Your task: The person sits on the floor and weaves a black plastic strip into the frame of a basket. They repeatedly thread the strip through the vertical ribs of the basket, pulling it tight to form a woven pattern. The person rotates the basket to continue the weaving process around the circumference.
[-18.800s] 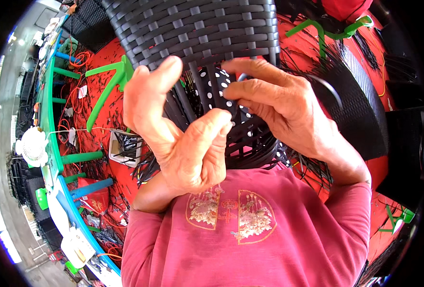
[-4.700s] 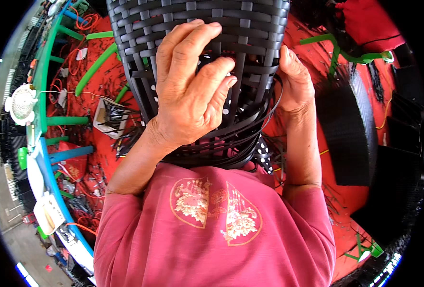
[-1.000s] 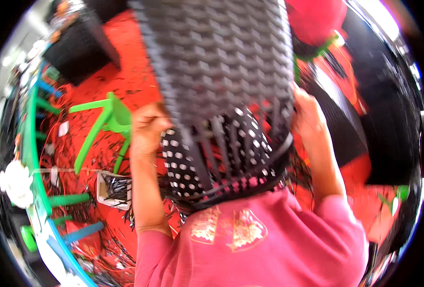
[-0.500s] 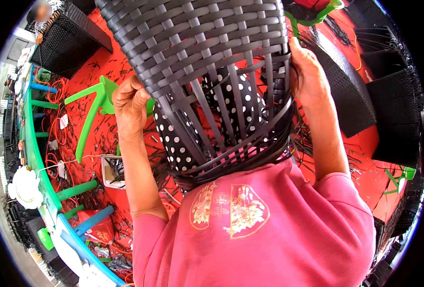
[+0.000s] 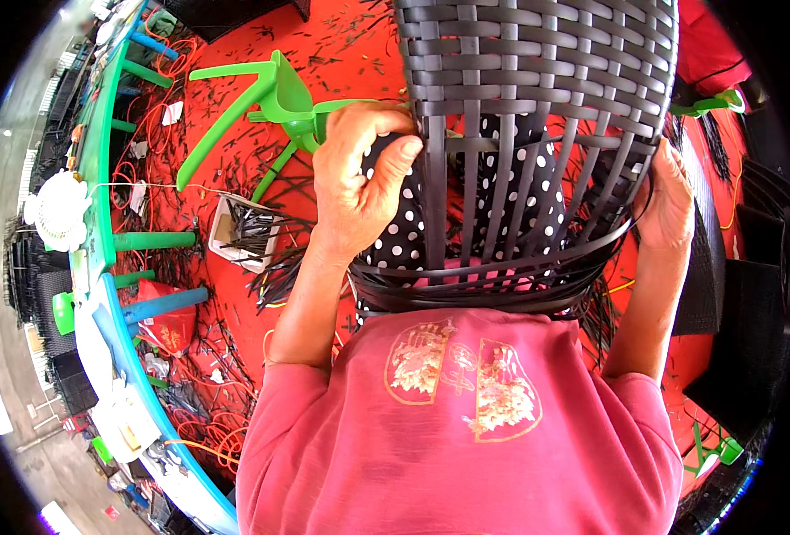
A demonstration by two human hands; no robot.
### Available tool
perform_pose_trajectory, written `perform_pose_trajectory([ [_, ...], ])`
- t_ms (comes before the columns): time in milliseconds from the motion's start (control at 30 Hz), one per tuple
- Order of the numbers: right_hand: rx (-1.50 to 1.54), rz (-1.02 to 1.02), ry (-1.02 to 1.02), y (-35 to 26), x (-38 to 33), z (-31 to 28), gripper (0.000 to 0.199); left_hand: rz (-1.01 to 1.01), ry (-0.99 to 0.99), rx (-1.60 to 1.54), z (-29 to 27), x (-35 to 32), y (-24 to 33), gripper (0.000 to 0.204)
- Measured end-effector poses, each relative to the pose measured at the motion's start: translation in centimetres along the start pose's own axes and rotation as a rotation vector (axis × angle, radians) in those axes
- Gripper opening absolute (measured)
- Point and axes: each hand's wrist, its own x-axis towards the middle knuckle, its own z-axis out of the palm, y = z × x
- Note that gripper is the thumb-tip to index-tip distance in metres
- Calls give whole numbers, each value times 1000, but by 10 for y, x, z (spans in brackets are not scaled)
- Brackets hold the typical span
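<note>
A black woven rattan panel (image 5: 537, 62) stands in front of me, tightly woven at its upper part. Below the weave, long bare uprights run down to a bundle of loose black strips (image 5: 475, 290) across my lap. At the panel's left edge my left hand (image 5: 356, 183) is closed, thumb and curled fingers against the rim; the exact strip between them is hidden. My right hand (image 5: 669, 203) wraps the right edge, its fingers partly behind the panel, beside a thin strip looping there.
A green plastic chair (image 5: 286, 94) lies tipped over at the left. Nearby is a white bin (image 5: 225, 241) of black strips. A green-and-blue table (image 5: 105, 223) bears a white fan (image 5: 58, 209). Scraps and orange cords litter the red floor. Black woven pieces (image 5: 743, 339) stand at the right.
The view has turned, so the panel and both hands appear farther right. My left hand has shifted along the panel's left edge, with its thumb now showing. The right hand keeps to the right edge.
</note>
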Motion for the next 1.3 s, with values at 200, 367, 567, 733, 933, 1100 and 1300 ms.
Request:
perform_pose_trajectory([
  [200,-41,15,-42,-1,0,-2,27,-99,-231,-144,-11,10,-4,29],
  [367,17,26,-12,4,-1,0,26,-13,-347,-81,-18,19,-6,32],
  [567,3,15,66,9,-4,-2,25,-49,-420,153,-33,21,20,27],
  [733,-33,8,101,7,-3,1,35,-71,-264,78,-28,6,34,31],
  [933,19,-14,130,8,-1,6,31,20,-189,46,-15,0,35,24],
  [1100,63,-31,28,10,-1,3,28,208,-78,196,-18,2,28,14],
  [1300,39,-38,137,11,-2,3,27,78,-186,96,-17,-11,19,23],
])
